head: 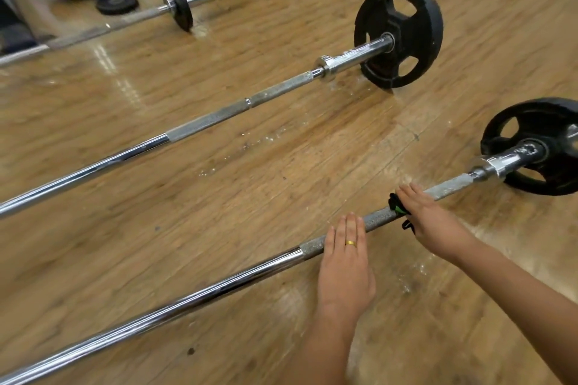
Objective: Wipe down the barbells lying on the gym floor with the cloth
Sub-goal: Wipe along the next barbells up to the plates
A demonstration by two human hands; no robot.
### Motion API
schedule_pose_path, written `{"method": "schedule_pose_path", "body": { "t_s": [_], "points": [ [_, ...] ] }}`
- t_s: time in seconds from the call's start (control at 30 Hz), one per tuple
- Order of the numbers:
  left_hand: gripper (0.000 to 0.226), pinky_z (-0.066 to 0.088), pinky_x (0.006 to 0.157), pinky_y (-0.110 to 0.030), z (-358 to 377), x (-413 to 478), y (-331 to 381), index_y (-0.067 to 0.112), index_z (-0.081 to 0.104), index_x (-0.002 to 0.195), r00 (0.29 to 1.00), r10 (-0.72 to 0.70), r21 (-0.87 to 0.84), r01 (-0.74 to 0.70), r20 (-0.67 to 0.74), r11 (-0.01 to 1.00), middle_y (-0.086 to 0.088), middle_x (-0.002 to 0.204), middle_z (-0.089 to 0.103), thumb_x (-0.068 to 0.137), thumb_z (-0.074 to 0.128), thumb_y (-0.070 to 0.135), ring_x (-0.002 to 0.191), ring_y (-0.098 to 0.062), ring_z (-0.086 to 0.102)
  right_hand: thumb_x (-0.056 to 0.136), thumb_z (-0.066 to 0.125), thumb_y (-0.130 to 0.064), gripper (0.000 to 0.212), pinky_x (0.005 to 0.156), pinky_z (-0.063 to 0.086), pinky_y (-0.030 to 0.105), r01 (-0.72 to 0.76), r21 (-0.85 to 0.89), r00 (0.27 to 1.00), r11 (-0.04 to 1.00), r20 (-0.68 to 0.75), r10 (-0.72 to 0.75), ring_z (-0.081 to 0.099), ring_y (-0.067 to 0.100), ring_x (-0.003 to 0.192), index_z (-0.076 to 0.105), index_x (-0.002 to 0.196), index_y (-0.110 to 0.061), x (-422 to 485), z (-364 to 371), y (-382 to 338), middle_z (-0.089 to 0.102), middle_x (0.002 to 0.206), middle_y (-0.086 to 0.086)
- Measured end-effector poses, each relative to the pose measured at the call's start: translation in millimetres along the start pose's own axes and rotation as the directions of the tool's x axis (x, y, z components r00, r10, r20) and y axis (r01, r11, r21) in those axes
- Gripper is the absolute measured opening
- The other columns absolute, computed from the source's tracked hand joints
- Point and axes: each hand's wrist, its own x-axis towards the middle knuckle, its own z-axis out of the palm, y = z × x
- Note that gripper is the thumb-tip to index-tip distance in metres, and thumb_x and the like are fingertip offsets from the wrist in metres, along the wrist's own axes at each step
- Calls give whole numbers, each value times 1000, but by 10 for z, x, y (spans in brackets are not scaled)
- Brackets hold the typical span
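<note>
Step in hand: wiping the near barbell (187, 300), which lies on the wooden floor (281, 166) with its plate (538, 147) as reference.

Right hand (433, 222): fingers extended, palm pressing the dark cloth (396, 206) onto the rough grip section, a short way from the plate. Cloth edges show on both sides of the bar below the hand. Thumb hidden; cannot tell whether it hooks under.

Left hand (345, 262): flat and released, fingers straight, resting on the same bar, farther from the plate than the right hand and beside the start of the smooth chrome.

White residue (450, 186) speckles the bar between the cloth and the plate.

Judgement on technique:
- Wrap the cloth around the shaft rather than only pressing from above, so the underside is cleaned too.
- Work toward the plate in short strokes; the rough surface likely traps the residue.
- Use the left hand to brace the bar against rolling.
- Roll the bar a part turn, then repeat.

Two other barbells lie farther from the plate: the middle barbell (203, 125), also speckled, and the far barbell (137, 14). Judged not yet done.
</note>
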Motion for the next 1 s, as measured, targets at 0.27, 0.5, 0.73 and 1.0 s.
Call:
{"method": "schedule_pose_path", "body": {
  "t_s": [0.27,0.5,0.73,1.0],
  "points": [
    [94,19,123,-50,116,-61,51,0,16,158,1000,10,-27,-10,-20,1000,-19,164,17,83,60,39,152,-32,17,93,47,8,48,109,26,28,-36,95,999,995,-31,39,36,32,139,45,140,-1,3,-71,-57,45,143,14],
    [93,9,122,-47,92,-148,114,0,17,158,1000,29,-27,-30,-9,999,-18,165,16,83,60,36,153,-31,15,97,47,2,70,119,10,23,50,-19,997,999,59,-49,13,21,153,18,159,-12,-223,-50,44,16,166,6],
    [99,4,123,-46,113,-330,197,0,12,158,998,63,-36,-62,21,997,-17,167,8,81,63,35,154,-30,9,92,49,7,70,121,10,27,31,-28,999,999,20,-30,14,24,153,24,156,-7,-439,-25,-6,23,163,11],
    [92,7,124,-47,179,-518,284,-1,9,158,994,109,9,-109,-19,994,-17,167,3,84,58,25,155,-30,6,94,50,6,74,120,6,26,-106,-6,994,994,8,106,7,24,154,16,158,-9,-627,-59,64,16,166,8]
  ]
}}
